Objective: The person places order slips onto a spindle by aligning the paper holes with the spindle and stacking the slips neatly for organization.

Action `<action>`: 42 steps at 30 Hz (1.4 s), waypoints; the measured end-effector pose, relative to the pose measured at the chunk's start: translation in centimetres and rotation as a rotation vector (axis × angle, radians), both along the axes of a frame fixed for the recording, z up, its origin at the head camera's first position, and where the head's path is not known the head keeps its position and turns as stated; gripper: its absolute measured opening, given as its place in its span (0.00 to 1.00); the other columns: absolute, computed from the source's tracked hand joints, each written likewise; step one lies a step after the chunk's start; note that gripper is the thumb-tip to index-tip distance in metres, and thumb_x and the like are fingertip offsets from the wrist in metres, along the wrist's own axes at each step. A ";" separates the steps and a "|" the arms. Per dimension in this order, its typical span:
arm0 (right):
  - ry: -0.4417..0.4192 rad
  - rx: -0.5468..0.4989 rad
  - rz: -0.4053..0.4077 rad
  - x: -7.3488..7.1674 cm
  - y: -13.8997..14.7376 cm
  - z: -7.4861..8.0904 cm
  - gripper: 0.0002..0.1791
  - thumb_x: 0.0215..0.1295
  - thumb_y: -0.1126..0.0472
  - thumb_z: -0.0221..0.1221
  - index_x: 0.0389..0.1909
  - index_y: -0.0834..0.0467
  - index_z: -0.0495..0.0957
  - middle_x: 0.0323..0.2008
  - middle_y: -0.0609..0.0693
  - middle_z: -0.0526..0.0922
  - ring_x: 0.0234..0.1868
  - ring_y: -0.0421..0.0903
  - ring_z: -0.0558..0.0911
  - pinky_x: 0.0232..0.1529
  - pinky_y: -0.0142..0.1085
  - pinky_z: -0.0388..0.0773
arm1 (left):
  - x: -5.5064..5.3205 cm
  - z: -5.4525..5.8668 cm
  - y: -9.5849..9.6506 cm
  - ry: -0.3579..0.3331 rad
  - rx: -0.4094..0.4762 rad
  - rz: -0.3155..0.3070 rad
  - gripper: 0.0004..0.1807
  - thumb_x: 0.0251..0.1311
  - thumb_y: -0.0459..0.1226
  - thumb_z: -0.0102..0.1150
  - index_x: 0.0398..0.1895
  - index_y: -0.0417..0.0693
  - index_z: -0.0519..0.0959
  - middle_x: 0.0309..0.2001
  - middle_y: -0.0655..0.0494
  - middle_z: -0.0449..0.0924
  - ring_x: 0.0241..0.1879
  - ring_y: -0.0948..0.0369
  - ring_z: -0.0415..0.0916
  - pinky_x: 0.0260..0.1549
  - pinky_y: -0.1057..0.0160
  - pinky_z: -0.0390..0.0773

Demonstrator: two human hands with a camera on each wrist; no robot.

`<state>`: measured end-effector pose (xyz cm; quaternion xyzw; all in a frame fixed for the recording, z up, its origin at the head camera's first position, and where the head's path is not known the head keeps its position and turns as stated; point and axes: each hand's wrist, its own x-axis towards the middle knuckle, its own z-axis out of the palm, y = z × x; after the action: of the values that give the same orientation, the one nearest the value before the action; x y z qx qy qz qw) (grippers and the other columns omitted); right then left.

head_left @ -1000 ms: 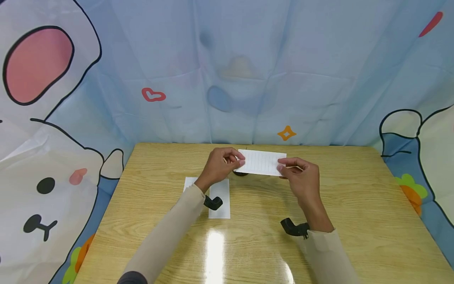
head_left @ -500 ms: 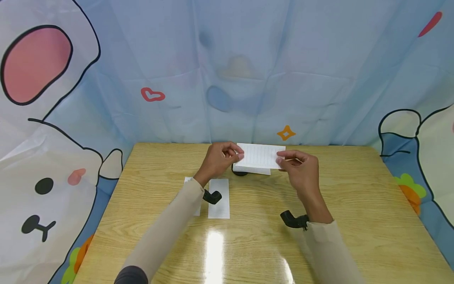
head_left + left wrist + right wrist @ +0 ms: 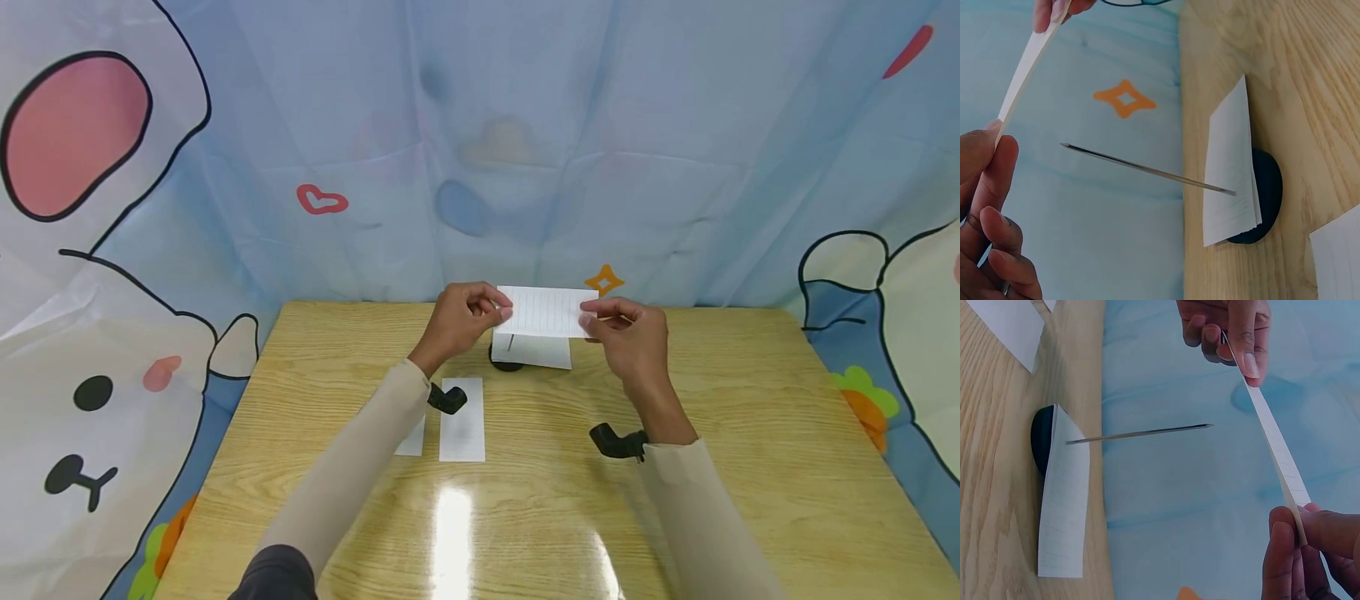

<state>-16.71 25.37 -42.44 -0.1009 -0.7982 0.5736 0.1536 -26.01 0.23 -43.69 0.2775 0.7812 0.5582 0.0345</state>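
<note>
A lined white paper slip (image 3: 547, 312) is stretched level between my two hands, above the far edge of the table. My left hand (image 3: 463, 321) pinches its left end between thumb and forefinger. At the other end, the thumb and fingers of my right hand (image 3: 632, 340) pinch it. Below stands a paper spike: a thin pointed metal rod (image 3: 1141, 167) rising from a round black base (image 3: 1269, 194). Lined paper (image 3: 1065, 506) is pierced on the rod and lies down against the base. In both wrist views the held slip is apart from the rod's tip.
Two more white slips lie on the wooden table (image 3: 540, 517): one slip (image 3: 462, 425) in plain view, another slip (image 3: 410, 440) partly hidden by the left sleeve. A blue printed curtain (image 3: 525, 167) hangs right behind the table's far edge.
Both hands have lifted the held slip upward and away from the table. The pierced paper and part of the rod beneath it have come into view in the head view.
</note>
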 end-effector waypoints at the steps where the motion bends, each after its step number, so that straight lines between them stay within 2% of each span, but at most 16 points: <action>1: 0.004 -0.001 0.002 -0.1 0.0 0.0 0.13 0.70 0.61 0.71 0.51 0.64 0.88 0.43 0.50 0.84 0.35 0.41 0.88 0.40 0.31 0.87 | -0.1 0.1 0.0 0.004 0.000 -0.001 0.04 0.70 0.39 0.71 0.42 0.49 0.90 0.33 0.48 0.88 0.24 0.60 0.67 0.28 0.64 0.68; 5: 0.006 -0.013 0.002 -0.7 0.0 0.0 0.13 0.70 0.62 0.71 0.50 0.64 0.89 0.43 0.49 0.84 0.36 0.44 0.88 0.41 0.32 0.88 | -0.5 0.3 0.1 0.004 0.011 -0.002 0.05 0.70 0.39 0.70 0.43 0.48 0.90 0.36 0.39 0.88 0.24 0.59 0.66 0.28 0.64 0.67; 8: 0.002 -0.011 -0.006 -1.1 0.1 0.0 0.12 0.70 0.62 0.71 0.49 0.63 0.89 0.42 0.48 0.83 0.37 0.49 0.87 0.40 0.31 0.87 | -0.8 0.3 0.3 0.001 0.010 0.005 0.05 0.70 0.39 0.70 0.43 0.48 0.90 0.36 0.38 0.88 0.24 0.59 0.68 0.29 0.63 0.67; 10: -0.002 -0.004 -0.011 -1.4 0.2 0.0 0.11 0.70 0.62 0.71 0.49 0.62 0.89 0.41 0.47 0.82 0.37 0.50 0.87 0.40 0.31 0.87 | -1.1 0.3 0.5 0.008 0.003 0.012 0.05 0.70 0.39 0.70 0.43 0.48 0.90 0.36 0.40 0.89 0.25 0.59 0.70 0.29 0.63 0.69; 15: -0.018 -0.004 -0.012 -2.0 0.5 -0.1 0.10 0.71 0.63 0.69 0.50 0.62 0.89 0.42 0.47 0.80 0.36 0.44 0.86 0.40 0.30 0.87 | -1.7 0.3 0.9 0.043 -0.020 0.027 0.06 0.71 0.39 0.70 0.43 0.47 0.90 0.34 0.45 0.89 0.27 0.58 0.75 0.31 0.63 0.72; 20: -0.027 -0.001 -0.013 -2.4 0.7 -0.2 0.11 0.72 0.64 0.68 0.51 0.63 0.88 0.43 0.47 0.79 0.35 0.39 0.85 0.44 0.35 0.88 | -2.2 0.1 1.2 0.040 -0.023 0.027 0.06 0.71 0.38 0.69 0.43 0.46 0.89 0.35 0.42 0.89 0.28 0.57 0.76 0.31 0.62 0.72; 23: -0.029 0.005 -0.018 -2.7 0.8 -0.5 0.11 0.72 0.64 0.68 0.51 0.64 0.88 0.43 0.47 0.79 0.36 0.41 0.85 0.45 0.37 0.89 | -2.4 -0.1 1.3 0.034 -0.030 0.031 0.05 0.71 0.38 0.69 0.43 0.47 0.89 0.35 0.43 0.89 0.28 0.57 0.76 0.32 0.62 0.73; 30: -0.051 0.000 -0.021 -3.4 0.9 -1.3 0.12 0.72 0.65 0.68 0.51 0.66 0.87 0.43 0.48 0.78 0.39 0.46 0.85 0.41 0.32 0.88 | -2.7 -0.4 1.5 0.023 -0.058 0.051 0.05 0.71 0.39 0.69 0.43 0.48 0.90 0.33 0.50 0.88 0.30 0.58 0.79 0.32 0.62 0.74; 35: -0.075 -0.002 -0.018 -3.7 0.9 -1.8 0.13 0.72 0.65 0.68 0.52 0.67 0.87 0.43 0.49 0.79 0.43 0.53 0.86 0.41 0.32 0.88 | -2.8 -0.9 1.5 0.016 -0.085 0.070 0.05 0.71 0.39 0.69 0.43 0.48 0.90 0.33 0.51 0.87 0.29 0.58 0.78 0.32 0.63 0.73; 38: -0.089 -0.001 -0.020 -3.9 0.9 -2.0 0.12 0.73 0.64 0.67 0.52 0.65 0.87 0.43 0.50 0.79 0.44 0.53 0.86 0.41 0.33 0.88 | -2.9 -1.1 1.6 0.017 -0.090 0.081 0.05 0.71 0.40 0.69 0.43 0.49 0.90 0.33 0.51 0.87 0.29 0.59 0.78 0.32 0.63 0.73; 42: -0.094 0.000 -0.025 -4.0 0.8 -2.1 0.10 0.73 0.63 0.68 0.50 0.63 0.88 0.43 0.51 0.80 0.41 0.47 0.86 0.41 0.32 0.88 | -3.0 -1.2 1.6 0.024 -0.079 0.081 0.05 0.71 0.39 0.69 0.43 0.48 0.90 0.34 0.51 0.87 0.30 0.58 0.78 0.32 0.63 0.73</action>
<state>-20.68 26.19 -44.58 -0.1378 -0.8032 0.5665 0.1228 -29.05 1.83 -44.86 0.2506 0.8134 0.5247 0.0134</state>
